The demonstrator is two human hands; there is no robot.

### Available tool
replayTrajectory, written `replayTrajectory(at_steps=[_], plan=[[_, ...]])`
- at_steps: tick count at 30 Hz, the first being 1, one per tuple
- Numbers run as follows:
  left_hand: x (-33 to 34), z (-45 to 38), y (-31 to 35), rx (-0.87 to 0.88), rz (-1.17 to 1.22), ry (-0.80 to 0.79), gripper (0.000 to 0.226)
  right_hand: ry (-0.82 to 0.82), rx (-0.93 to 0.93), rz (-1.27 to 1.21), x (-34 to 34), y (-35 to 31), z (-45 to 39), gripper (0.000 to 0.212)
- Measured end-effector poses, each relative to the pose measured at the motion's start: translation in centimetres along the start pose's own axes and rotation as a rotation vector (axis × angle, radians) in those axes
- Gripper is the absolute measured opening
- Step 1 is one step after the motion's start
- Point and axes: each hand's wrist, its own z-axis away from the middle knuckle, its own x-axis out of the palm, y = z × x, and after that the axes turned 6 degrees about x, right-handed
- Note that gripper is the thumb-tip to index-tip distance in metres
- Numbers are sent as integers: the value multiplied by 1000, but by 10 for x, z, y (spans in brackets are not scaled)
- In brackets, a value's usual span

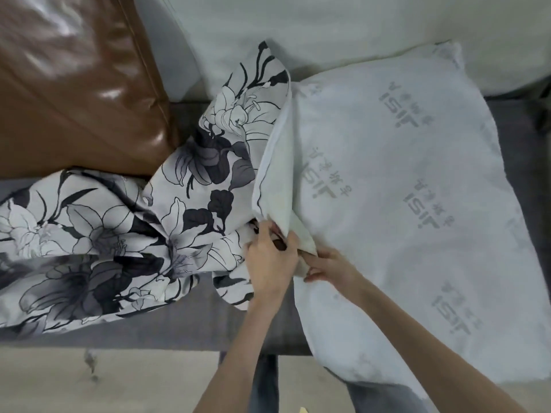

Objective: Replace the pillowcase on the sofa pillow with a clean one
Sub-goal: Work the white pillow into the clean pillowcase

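Head view of a pillow change on a grey fabric sofa seat (190, 320). A large white pillow insert printed with faint grey lettering (417, 210) is laid across the seat, its far end against a pale back cushion (328, 28). A grey floral-printed pillowcase with dark leaves (208, 174) is gathered at the insert's left end, its plain pale lining turned outward along the open hem. The hem is pinched at the near corner by the left hand (269, 257), fingers curled round the fabric, presumably so that the mouth is kept wide. The near corner of the insert is pinched by the right hand (328, 268) just beside the left, apparently so that insert and case can be worked against each other. Whether the case is being drawn on or off cannot be told. A second floral-printed cloth (74, 248) is spread on the seat to the left, below a glossy brown leather cushion (74, 84).
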Motion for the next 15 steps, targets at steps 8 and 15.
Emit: replayTrajectory(at_steps=[8,15], plan=[[4,55,-10,103,-80,264,33,-32,-539,1628,-26,127,64,39],[43,81,-69,-365,142,-89,61,-185,-456,2299,-12,147,-1,81]])
